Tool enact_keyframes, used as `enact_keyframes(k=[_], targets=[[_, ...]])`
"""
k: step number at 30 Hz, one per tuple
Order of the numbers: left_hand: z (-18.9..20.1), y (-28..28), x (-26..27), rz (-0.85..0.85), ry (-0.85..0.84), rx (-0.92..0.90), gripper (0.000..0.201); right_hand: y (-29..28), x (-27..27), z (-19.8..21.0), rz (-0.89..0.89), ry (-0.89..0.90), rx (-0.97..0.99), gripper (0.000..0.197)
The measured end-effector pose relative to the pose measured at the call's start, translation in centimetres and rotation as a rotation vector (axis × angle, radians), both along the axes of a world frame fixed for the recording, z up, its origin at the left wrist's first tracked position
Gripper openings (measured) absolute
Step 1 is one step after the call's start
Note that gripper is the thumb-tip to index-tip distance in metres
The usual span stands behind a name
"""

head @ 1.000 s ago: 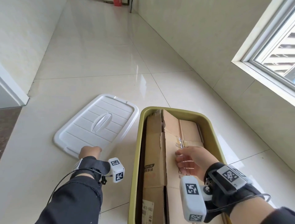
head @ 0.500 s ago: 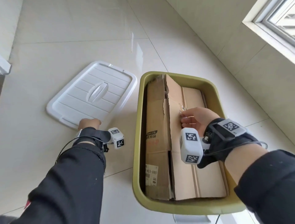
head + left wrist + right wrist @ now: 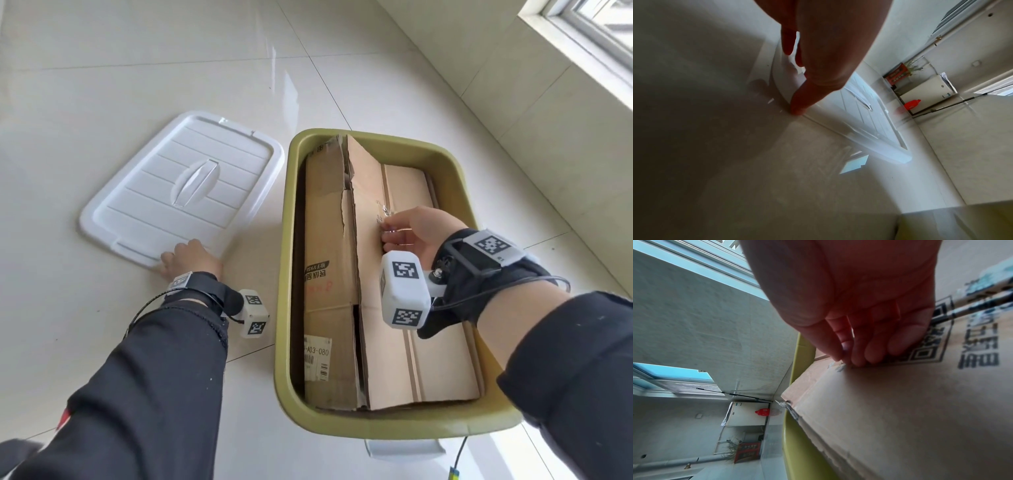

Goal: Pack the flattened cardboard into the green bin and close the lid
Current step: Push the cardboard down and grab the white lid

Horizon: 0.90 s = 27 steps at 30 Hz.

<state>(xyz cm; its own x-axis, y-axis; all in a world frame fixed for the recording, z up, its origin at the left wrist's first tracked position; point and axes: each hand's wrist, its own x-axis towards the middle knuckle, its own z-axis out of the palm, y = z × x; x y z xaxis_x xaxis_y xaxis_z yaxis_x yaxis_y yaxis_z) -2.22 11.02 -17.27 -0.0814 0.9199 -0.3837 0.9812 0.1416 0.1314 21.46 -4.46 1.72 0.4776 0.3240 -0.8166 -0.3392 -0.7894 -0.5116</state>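
Observation:
The green bin (image 3: 283, 274) stands open on the tiled floor, filled with flattened brown cardboard (image 3: 329, 222) that lies below its rim. My right hand (image 3: 385, 229) reaches into the bin. Its fingertips (image 3: 859, 358) press together on the top cardboard sheet (image 3: 910, 410) beside a torn scrap of tape; the bin's far rim (image 3: 797, 443) shows beyond. The white lid (image 3: 178, 192) lies flat on the floor left of the bin. My left hand (image 3: 186, 258) is at its near edge, thumb (image 3: 797, 110) down at the rim of the lid (image 3: 865, 105), fingers over its top.
A tiled wall (image 3: 513, 120) with a window ledge (image 3: 582, 34) runs along the right, close to the bin. A white part (image 3: 404, 450) sticks out under the bin's near end. Far down the floor stands a red bottle (image 3: 911, 104).
The head view has tipped down and closer to the bin. My right hand slid a little farther along the cardboard. My left hand has stayed at the lid's near edge; the lid has not moved.

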Motion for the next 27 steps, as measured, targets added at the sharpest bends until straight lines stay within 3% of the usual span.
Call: enact_keyframes(k=[7,15,20,27], targets=[[1.1,-0.3,-0.4,-0.139,0.066,0.028,0.031,0.1,-0.2,0.4,0.007,-0.011,-0.008,0.023],[4.8,-0.7,-0.1,-0.310,-0.008,0.013,0.037,-0.2,-0.6,1.2,0.042,-0.045,-0.003,0.021],[6.8,-1.1,-0.2,-0.275,-0.137,-0.004,0.029,-0.6,-1.3,2.0,0.092,-0.050,0.019,0.024],[10.3,-2.0,-0.6,-0.208,-0.311,0.069,0.039,-1.1,-2.5,3.9,0.136,-0.056,0.055,0.021]])
